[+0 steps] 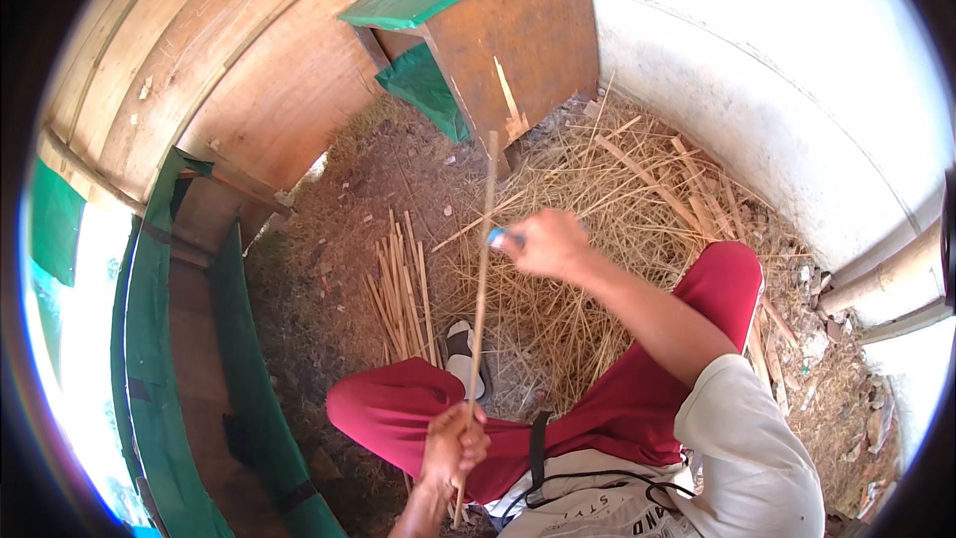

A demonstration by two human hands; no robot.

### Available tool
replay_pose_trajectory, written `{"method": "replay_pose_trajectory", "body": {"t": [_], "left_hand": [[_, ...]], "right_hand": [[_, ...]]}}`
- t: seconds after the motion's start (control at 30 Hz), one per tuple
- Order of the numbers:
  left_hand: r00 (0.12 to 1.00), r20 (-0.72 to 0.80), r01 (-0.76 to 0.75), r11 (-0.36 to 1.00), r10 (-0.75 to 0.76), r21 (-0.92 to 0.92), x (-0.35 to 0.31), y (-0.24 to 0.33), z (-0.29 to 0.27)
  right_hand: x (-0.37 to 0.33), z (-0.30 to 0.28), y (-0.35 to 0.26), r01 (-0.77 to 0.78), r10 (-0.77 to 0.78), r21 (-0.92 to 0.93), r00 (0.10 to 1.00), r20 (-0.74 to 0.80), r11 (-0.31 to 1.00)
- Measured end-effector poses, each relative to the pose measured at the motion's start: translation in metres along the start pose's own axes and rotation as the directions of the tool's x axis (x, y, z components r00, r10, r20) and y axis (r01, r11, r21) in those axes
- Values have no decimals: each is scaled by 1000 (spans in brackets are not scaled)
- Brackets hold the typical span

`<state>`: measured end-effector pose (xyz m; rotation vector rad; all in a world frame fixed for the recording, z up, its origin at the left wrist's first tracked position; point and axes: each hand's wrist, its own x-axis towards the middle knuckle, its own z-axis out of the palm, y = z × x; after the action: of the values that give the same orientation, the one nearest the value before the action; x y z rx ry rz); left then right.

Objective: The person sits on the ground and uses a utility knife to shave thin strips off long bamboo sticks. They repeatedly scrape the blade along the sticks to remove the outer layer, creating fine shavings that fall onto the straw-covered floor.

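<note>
**No packages, labels, signs or screens**

No package, label, sign or screen shows near either hand; the one thing of that kind is dark lettering printed on the person's pale shirt (pixel 597 516), just right of and below the left hand (pixel 453 446), and well below the right hand (pixel 548 244); it runs as a curved band of dark capitals on off-white cloth, partly crossed by a black cord (pixel 597 478).
</note>
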<state>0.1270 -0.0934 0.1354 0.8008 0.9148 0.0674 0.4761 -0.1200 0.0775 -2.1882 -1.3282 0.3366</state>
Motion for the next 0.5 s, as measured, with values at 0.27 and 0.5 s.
{"method": "replay_pose_trajectory", "body": {"t": [0.27, 0.5], "left_hand": [[995, 31, 89, 995, -90, 37, -51, -18, -35], [935, 346, 110, 991, -77, -77, -91, -123, -222]], "right_hand": [[1, -9, 6, -70, 76, -157, 996, 35, 985], [12, -46, 72, -492, 481, -22, 859, -176, 870]]}}
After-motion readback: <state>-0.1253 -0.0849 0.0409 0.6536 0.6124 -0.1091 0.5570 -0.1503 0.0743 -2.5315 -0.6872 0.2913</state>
